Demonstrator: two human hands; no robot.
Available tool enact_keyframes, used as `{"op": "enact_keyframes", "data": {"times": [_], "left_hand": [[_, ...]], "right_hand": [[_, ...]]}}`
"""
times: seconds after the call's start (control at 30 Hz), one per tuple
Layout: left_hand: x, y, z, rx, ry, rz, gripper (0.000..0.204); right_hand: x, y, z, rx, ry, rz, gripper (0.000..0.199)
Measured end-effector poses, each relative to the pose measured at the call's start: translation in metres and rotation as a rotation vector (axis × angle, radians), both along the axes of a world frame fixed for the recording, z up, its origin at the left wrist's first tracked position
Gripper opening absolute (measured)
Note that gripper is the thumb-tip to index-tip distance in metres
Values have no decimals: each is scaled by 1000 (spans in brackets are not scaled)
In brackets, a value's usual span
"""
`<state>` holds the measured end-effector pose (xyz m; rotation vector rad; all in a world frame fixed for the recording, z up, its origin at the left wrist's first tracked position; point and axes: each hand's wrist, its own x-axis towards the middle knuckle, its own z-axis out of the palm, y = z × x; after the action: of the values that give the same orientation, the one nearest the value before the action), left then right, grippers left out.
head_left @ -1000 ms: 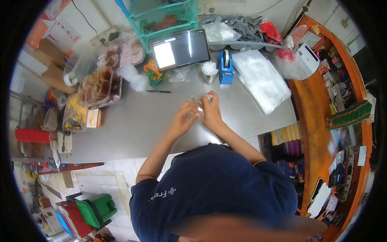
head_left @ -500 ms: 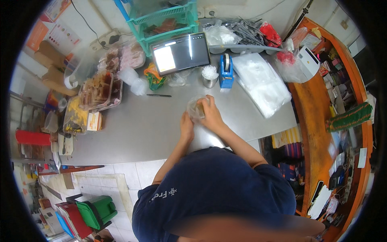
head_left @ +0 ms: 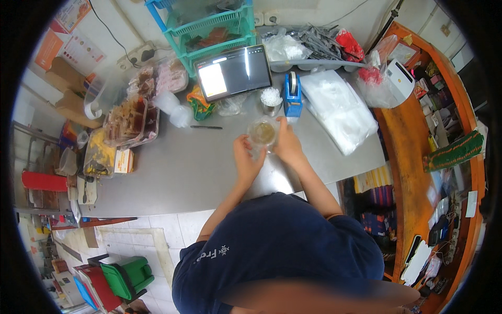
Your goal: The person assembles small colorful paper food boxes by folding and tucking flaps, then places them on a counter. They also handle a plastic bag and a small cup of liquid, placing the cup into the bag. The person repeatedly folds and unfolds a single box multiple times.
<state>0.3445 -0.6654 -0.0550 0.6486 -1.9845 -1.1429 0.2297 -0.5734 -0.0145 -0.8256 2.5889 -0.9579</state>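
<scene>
- While only the head view is given, it shows both hands meeting over the grey counter [head_left: 172, 172], just in front of the blue tape dispenser [head_left: 292, 97].
- Left hand [head_left: 247, 157] and right hand [head_left: 286, 146] grasp a small clear cup [head_left: 262, 133] between them, the left from the near side and the right along its far side; something brownish fills it. Whether the cup rests on the counter or is held just above it cannot be told.
- Since the cup looks thin-walled, a hard squeeze from either side could buckle it and push the contents over the rim, I judge.
- Spilled contents would likely run toward the stack of clear plastic bags [head_left: 340, 110] at the right, or the tablet [head_left: 234, 70] propped just behind.
- A metal cup of white bits [head_left: 271, 100] stands close behind the hands; a backward nudge could tip it.
- A black pen [head_left: 206, 127] lies left of the cup, apart from it, and could roll if the left elbow swings out.
- Food tubs [head_left: 130, 118] at the far left stand well apart and seem out of harm's way.
</scene>
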Motion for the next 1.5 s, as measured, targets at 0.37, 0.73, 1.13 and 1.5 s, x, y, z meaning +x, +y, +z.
{"op": "enact_keyframes", "data": {"times": [0.37, 0.73, 1.13, 1.5], "left_hand": [[-2, -31, 44, -112, 37, 91, 9], [-20, -81, 95, -529, -357, -192, 11], [0, -115, 123, 176, -390, -848, 11], [22, -111, 107, 241, -129, -797, 5]], "right_hand": [[-29, 21, 7, -318, 211, -135, 16], [-26, 21, 43, 292, 585, 543, 26], [-42, 25, 50, 315, 899, 904, 26], [-43, 25, 76, 118, 1163, 640, 9]]}}
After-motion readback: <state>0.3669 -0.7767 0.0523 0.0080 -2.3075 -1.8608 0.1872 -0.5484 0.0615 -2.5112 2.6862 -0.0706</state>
